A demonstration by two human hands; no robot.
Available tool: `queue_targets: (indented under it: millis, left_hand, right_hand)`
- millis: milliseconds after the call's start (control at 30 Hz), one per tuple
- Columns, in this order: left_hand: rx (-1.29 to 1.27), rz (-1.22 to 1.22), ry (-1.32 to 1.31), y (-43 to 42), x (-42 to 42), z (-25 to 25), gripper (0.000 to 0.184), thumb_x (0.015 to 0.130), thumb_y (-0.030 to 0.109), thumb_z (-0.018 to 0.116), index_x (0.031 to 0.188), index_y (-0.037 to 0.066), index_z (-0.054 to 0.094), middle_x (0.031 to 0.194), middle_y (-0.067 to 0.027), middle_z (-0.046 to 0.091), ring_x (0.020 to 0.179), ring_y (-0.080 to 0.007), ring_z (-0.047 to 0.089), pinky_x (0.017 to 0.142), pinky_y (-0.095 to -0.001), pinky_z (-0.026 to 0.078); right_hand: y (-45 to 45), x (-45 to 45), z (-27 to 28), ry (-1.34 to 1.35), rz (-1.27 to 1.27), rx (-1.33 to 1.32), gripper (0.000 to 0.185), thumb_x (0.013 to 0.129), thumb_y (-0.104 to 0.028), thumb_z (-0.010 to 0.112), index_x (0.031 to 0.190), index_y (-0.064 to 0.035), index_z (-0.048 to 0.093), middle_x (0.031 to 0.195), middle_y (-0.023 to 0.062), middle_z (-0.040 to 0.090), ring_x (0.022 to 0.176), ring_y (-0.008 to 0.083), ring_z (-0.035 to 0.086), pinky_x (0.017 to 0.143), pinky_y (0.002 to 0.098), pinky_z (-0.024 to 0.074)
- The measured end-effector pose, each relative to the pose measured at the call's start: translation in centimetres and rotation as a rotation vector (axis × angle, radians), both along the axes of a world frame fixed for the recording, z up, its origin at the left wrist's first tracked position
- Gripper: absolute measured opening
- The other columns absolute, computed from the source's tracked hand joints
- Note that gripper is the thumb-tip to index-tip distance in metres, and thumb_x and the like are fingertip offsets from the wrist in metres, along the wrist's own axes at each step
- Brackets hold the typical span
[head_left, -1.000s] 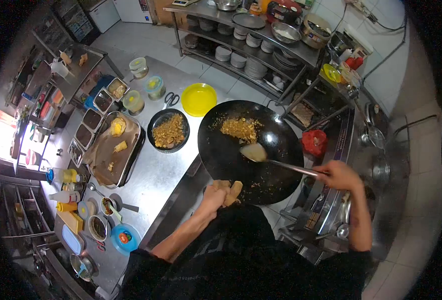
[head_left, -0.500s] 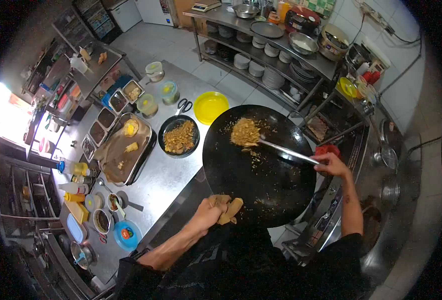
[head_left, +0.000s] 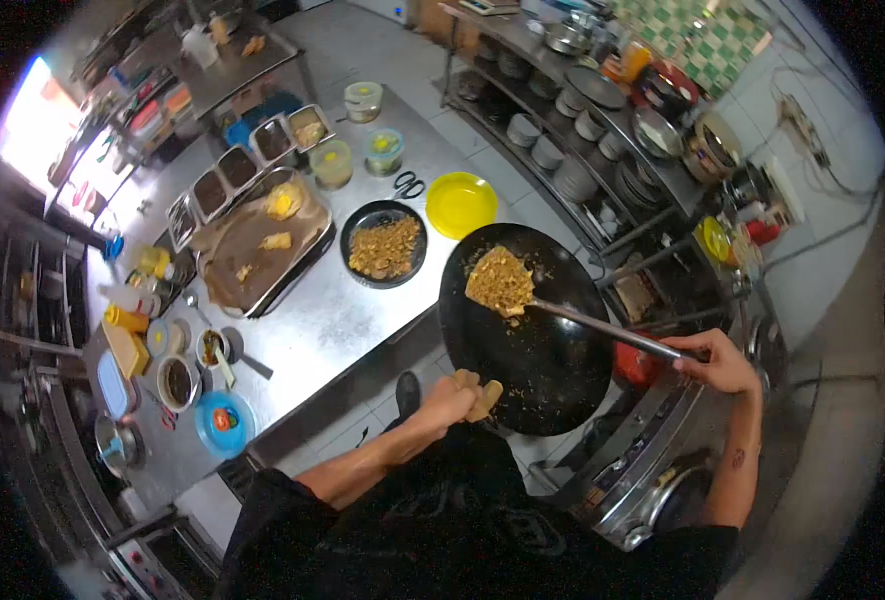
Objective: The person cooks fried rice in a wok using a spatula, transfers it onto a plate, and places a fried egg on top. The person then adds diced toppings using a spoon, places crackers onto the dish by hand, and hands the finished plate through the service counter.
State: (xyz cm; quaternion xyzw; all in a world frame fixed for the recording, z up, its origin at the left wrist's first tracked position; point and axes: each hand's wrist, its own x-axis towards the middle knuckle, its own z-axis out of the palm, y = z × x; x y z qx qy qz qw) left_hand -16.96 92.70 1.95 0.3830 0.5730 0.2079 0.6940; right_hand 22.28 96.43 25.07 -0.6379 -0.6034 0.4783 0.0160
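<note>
The left hand [head_left: 450, 404] was found closed on a folded tan cloth [head_left: 486, 396] at the near left edge of the wok [head_left: 558, 375]. Whether a handle lay beneath the cloth could not be determined. The right hand [head_left: 721, 362] was wrapped around the far end of a long-handled utensil [head_left: 613, 329], with no gap visible in the grip.

The utensil's long axis ran from the right hand leftward and forward across the wok, ending at a mound of brown, crumbly food [head_left: 501, 280] in its forward left part (the utensil's head was hidden by the food). The mound lay ahead of the left hand and slightly to its right; of the two hands, the left was nearer.

A round black dish [head_left: 385, 208] holding similar food stood left of the wok on the steel table [head_left: 328, 335], a yellow plate [head_left: 461, 206] just beside it.
</note>
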Motion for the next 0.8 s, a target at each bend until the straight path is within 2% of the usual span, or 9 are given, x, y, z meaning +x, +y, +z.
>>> queue_targets:
  millis: [67, 133, 200, 267, 333, 433, 533, 667, 800]
  left_hand:
    - [-0.027, 0.001, -0.052, -0.3, 0.0, -1.0, 0.019, 0.086, 0.018, 0.063, 0.089, 0.0, 0.067, 0.076, -0.0086, 0.064, 0.068, -0.0192, 0.061, 0.056, -0.0367, 0.045]
    - [-0.062, -0.012, -0.077, -0.9, 0.5, -4.9, 0.022, 0.084, 0.02, 0.065, 0.09, -0.001, 0.067, 0.08, -0.0102, 0.067, 0.067, -0.0207, 0.063, 0.055, -0.0369, 0.046]
    - [-0.081, -0.021, -0.053, -0.9, 0.8, -3.9, 0.029, 0.085, 0.024, 0.068, 0.095, -0.003, 0.068, 0.083, -0.0123, 0.069, 0.067, -0.0225, 0.065, 0.056, -0.0373, 0.048]
    - [-0.149, -0.065, 0.174, -1.1, 1.2, -3.4, 0.038, 0.086, 0.028, 0.069, 0.103, -0.006, 0.067, 0.083, -0.0151, 0.07, 0.068, -0.0259, 0.067, 0.058, -0.0379, 0.05]
    - [-0.12, -0.045, 0.128, -1.3, 1.1, -4.4, 0.046, 0.086, 0.032, 0.07, 0.108, -0.009, 0.066, 0.084, -0.0174, 0.07, 0.072, -0.0287, 0.069, 0.062, -0.0391, 0.052]
    - [-0.231, -0.137, 0.202, -1.3, 0.0, 0.0, 0.046, 0.087, 0.032, 0.069, 0.11, -0.007, 0.065, 0.097, -0.0189, 0.071, 0.086, -0.0292, 0.07, 0.069, -0.0403, 0.053]
    - [-0.137, -0.144, 0.145, -2.3, -0.3, -1.1, 0.045, 0.086, 0.032, 0.069, 0.116, -0.002, 0.067, 0.101, -0.018, 0.071, 0.088, -0.0291, 0.071, 0.072, -0.0396, 0.053]
    - [-0.116, -0.143, 0.147, -2.7, -0.9, -1.2, 0.047, 0.085, 0.031, 0.068, 0.121, 0.002, 0.068, 0.104, -0.0184, 0.072, 0.089, -0.0289, 0.071, 0.072, -0.0391, 0.053]
    - [-0.04, -0.088, 0.188, -3.1, -1.0, -2.1, 0.045, 0.082, 0.031, 0.069, 0.116, 0.001, 0.07, 0.102, -0.0197, 0.073, 0.09, -0.0315, 0.071, 0.075, -0.0397, 0.053]
  right_hand:
    - [2.1, -3.0, 1.3, 0.054, -0.033, 0.064, 0.041, 0.086, -0.007, 0.074, 0.126, -0.0025, 0.068, 0.094, 0.0027, 0.075, 0.079, 0.0066, 0.06, 0.075, 0.0274, 0.0514]
    - [4.5, -5.9, 0.1, -0.007, 0.079, 0.168, 0.04, 0.087, -0.007, 0.072, 0.126, -0.0015, 0.067, 0.095, 0.0077, 0.076, 0.078, 0.0082, 0.061, 0.074, 0.0302, 0.0522]
    - [7.0, -8.3, -3.6, -0.037, 0.172, 0.336, 0.041, 0.087, -0.013, 0.073, 0.127, -0.0068, 0.068, 0.1, 0.0156, 0.075, 0.082, 0.0159, 0.068, 0.08, 0.034, 0.0529]
    - [8.5, -12.4, -7.1, -0.194, 0.158, 0.414, 0.039, 0.087, -0.019, 0.074, 0.125, -0.0137, 0.07, 0.101, 0.0201, 0.073, 0.087, 0.0293, 0.072, 0.081, 0.0385, 0.054]
    - [9.1, -17.2, -9.5, -0.372, 0.159, 0.542, 0.037, 0.087, -0.021, 0.074, 0.124, -0.0188, 0.071, 0.098, 0.0192, 0.073, 0.088, 0.0376, 0.069, 0.079, 0.0436, 0.0537]
    - [9.1, -20.3, -15.5, -0.437, 0.205, 0.859, 0.045, 0.088, -0.012, 0.068, 0.132, -0.0242, 0.065, 0.088, 0.0124, 0.063, 0.081, 0.0372, 0.064, 0.068, 0.0499, 0.0498]
    - [8.6, -22.0, -18.4, -0.536, 0.225, 1.104, 0.053, 0.087, -0.006, 0.068, 0.137, -0.0254, 0.062, 0.089, 0.0099, 0.059, 0.086, 0.0321, 0.06, 0.072, 0.0445, 0.0484]
    - [6.7, -20.9, -15.6, -0.529, 0.128, 1.096, 0.045, 0.084, -0.003, 0.07, 0.126, -0.0205, 0.07, 0.09, 0.0096, 0.061, 0.088, 0.0328, 0.061, 0.073, 0.0441, 0.0493]
    - [2.7, -16.2, -8.5, -0.222, -0.037, 0.926, 0.043, 0.081, -0.007, 0.075, 0.123, -0.013, 0.07, 0.105, 0.0141, 0.071, 0.098, 0.0318, 0.069, 0.086, 0.0403, 0.0534]
